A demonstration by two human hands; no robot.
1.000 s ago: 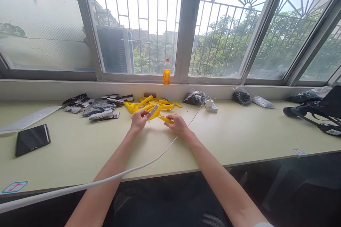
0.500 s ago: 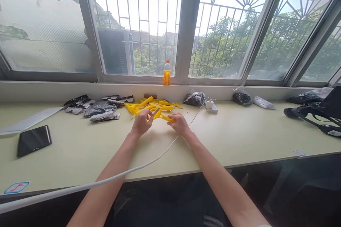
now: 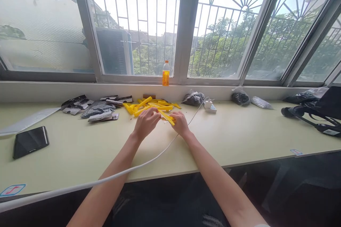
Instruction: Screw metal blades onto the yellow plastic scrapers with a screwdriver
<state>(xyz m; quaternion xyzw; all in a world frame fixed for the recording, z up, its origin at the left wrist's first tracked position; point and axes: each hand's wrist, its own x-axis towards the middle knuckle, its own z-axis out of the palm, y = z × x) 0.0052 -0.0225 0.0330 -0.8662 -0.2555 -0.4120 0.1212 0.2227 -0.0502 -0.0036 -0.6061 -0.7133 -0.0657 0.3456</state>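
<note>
A long, slim yellow plastic piece (image 3: 168, 117) slants between my hands, low over the table. My right hand (image 3: 179, 123) is closed round its lower right end. At its upper left end is my left hand (image 3: 146, 122), back turned up and fingers pinched together. What those fingers hold is hidden behind them. Just beyond my hands lies a loose pile of yellow plastic pieces (image 3: 145, 102), some straight and some angled.
A white cable (image 3: 149, 163) crosses in front of my forearms. To the left lie flat black-and-white packets (image 3: 102, 116) and a black phone (image 3: 31, 142). Bagged dark parts (image 3: 193, 97), a white plug (image 3: 208, 104) and a black headset-like device (image 3: 303, 113) are to the right. A bottle (image 3: 165, 73) stands on the sill.
My left hand has turned over, hiding the thin greyish strip it was pinching. The yellow piece in my right hand has swung to a steeper slant. The view has shifted slightly.
</note>
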